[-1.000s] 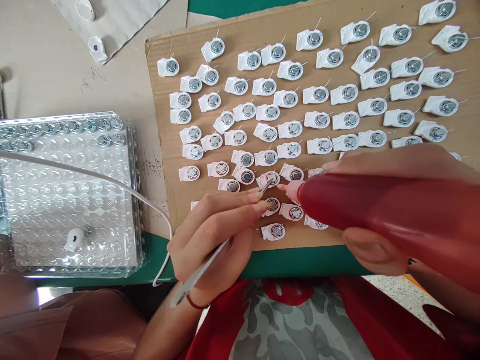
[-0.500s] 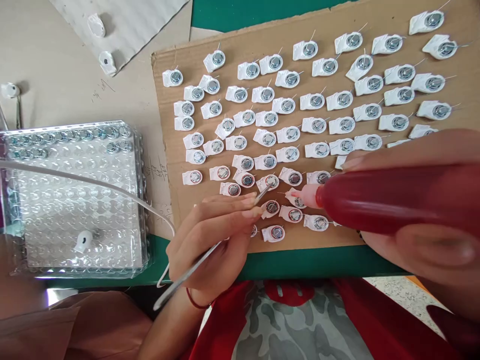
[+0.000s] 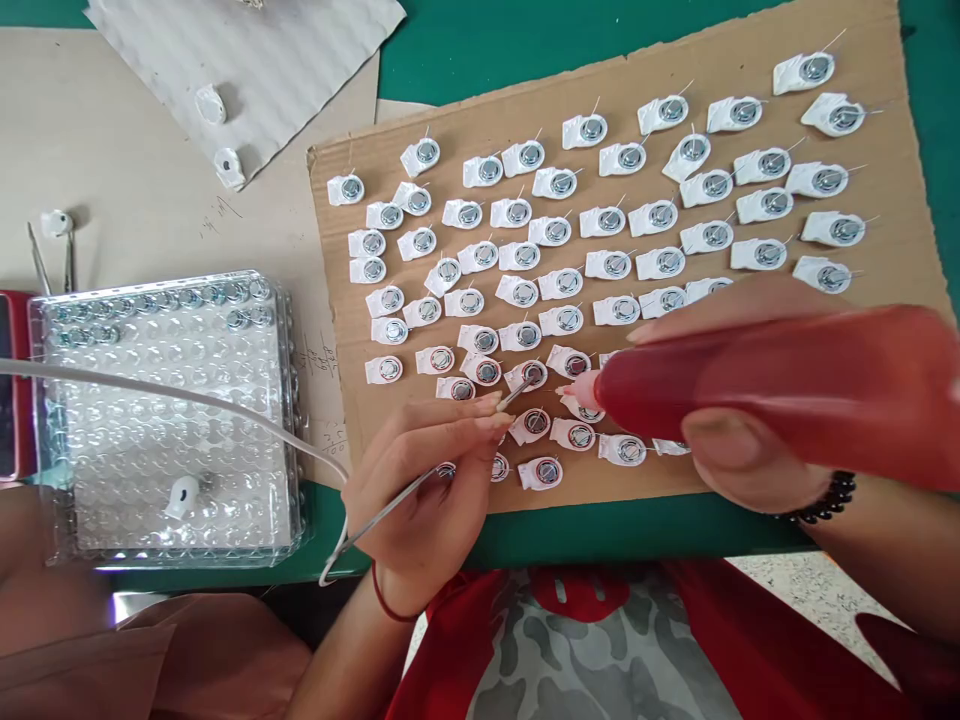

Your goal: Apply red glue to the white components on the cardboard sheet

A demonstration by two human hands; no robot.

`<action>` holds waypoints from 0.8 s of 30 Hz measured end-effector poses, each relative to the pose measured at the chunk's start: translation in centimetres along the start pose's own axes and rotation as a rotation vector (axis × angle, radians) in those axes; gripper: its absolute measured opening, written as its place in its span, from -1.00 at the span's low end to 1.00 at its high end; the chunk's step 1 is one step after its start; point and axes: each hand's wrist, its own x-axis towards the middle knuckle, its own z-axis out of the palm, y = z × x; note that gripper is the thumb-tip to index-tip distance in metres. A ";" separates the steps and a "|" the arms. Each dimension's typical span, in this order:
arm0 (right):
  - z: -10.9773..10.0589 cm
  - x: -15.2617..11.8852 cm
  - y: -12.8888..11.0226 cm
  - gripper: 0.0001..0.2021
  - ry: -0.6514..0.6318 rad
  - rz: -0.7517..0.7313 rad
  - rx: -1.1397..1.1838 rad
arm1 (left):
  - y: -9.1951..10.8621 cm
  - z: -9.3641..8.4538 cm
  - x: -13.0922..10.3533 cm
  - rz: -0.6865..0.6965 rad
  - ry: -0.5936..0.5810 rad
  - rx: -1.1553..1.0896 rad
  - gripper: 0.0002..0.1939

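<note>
My left hand [image 3: 424,480] is closed around a thin metal tool [image 3: 397,508], whose tip rests at the round metal part of a white piece [image 3: 526,375]. My right hand [image 3: 731,440] grips a red squeeze bottle [image 3: 697,385] lying nearly level, its pink nozzle [image 3: 587,390] pointing left. The nozzle is over a white piece [image 3: 590,408] and partly hides it. Several more white pieces with round metal parts and thin wires stand in rough rows on a brown cardboard sheet [image 3: 420,470]. Some of the nearer pieces show red rings around the metal.
A clear plastic tray [image 3: 187,430] holding round metal parts in its top rows sits at the left. A white cable [image 3: 187,390] crosses it. Tweezers [image 3: 70,262] and a red-edged phone [image 3: 16,385] lie beyond. Another person's arm [image 3: 45,580] is at the lower left.
The view has shifted, bringing more of the cardboard's right edge and the phone into sight. My right hand has turned the bottle slightly, and its nozzle has moved left. My left hand still holds the tool.
</note>
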 end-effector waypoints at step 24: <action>0.1 0.5 0.4 -0.72 -0.178 0.008 0.106 | 0.2 0.0 0.0 -0.020 -0.013 -0.005 -0.69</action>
